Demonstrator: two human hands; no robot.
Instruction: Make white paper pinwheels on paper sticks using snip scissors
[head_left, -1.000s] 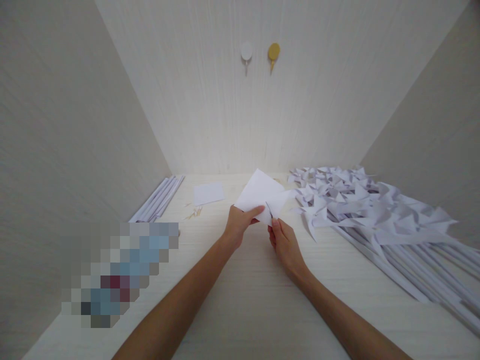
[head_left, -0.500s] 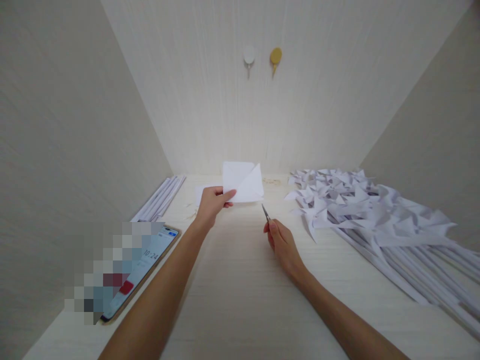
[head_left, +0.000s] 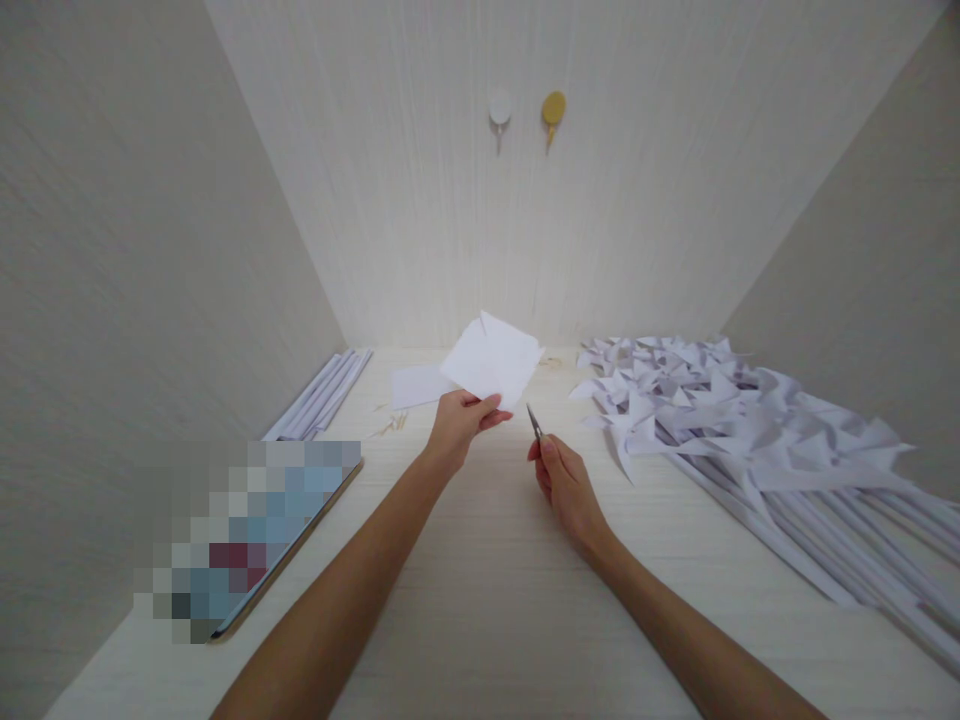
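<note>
- L hand (head_left: 459, 428) pinches paper square (head_left: 491, 360) by its near corner, tilted, far corner toward the wall hooks (head_left: 526, 108).
- R hand (head_left: 566, 483) grips what we take for a blade (head_left: 534, 423), tip aimed at the paper.

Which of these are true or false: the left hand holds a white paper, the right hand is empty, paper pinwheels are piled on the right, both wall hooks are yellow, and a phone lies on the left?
1. The left hand holds a white paper. True.
2. The right hand is empty. False: it holds a small blade.
3. Paper pinwheels are piled on the right. True.
4. Both wall hooks are yellow. False: one hook is white, the other yellow.
5. A phone lies on the left of the table. True.
</note>
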